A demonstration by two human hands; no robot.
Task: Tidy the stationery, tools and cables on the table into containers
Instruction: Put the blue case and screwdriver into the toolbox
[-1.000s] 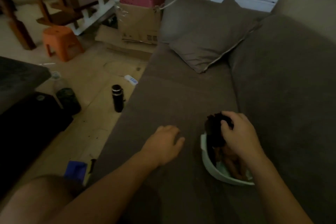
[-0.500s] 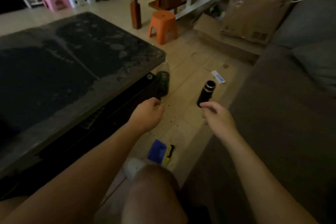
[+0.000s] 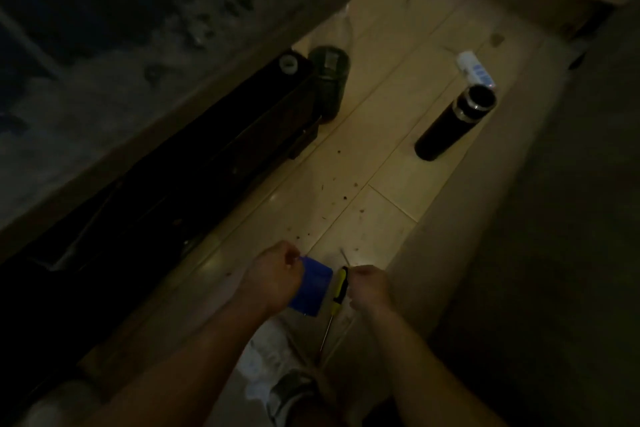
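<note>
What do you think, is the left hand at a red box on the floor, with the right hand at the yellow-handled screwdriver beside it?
Not quite: the box is blue, not red. The head view shows the left hand at the blue box on the floor, with the right hand at the yellow-handled screwdriver beside it.

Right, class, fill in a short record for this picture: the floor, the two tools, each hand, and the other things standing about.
floor: pale, dimly lit, beside a dark table
blue box: low by the floor
screwdriver: yellow and black handle, right of the blue box, shaft towards the person
left hand: grips the blue box's edge
right hand: fingers curled at the screwdriver's handle; grip unclear
black flask: upright, apart from both hands
dark jar: at the table's corner
</note>
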